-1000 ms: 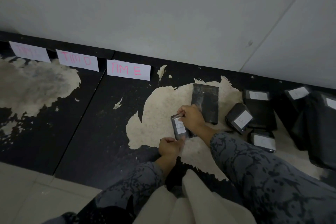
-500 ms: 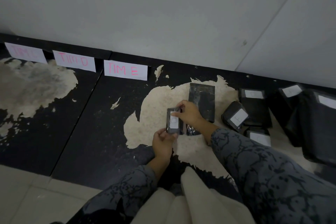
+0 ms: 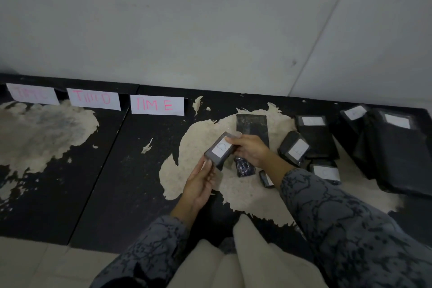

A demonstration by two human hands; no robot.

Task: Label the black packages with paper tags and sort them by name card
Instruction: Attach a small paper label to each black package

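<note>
A small black package (image 3: 219,151) with a white paper tag marked D is held above the floor mat by both hands. My left hand (image 3: 199,183) grips its lower left corner, and my right hand (image 3: 251,151) pinches its upper right edge. Three name cards lean against the wall: a faint one (image 3: 32,94), TIM D (image 3: 93,99) and TIM E (image 3: 157,105). To the right lie tagged black packages, one marked E (image 3: 295,148) and one marked C (image 3: 325,172). An untagged flat black package (image 3: 252,127) lies behind my right hand.
A crumpled black wrapper (image 3: 244,167) and a small black piece (image 3: 266,179) lie under my right wrist. Larger black packages (image 3: 397,152) with white tags are stacked at far right. The black mat (image 3: 131,170) is worn in pale patches; a grey wall rises behind.
The D package has been lifted off the mat and turned, and my left hand has come up and taken hold of its lower corner. The view has shifted slightly.
</note>
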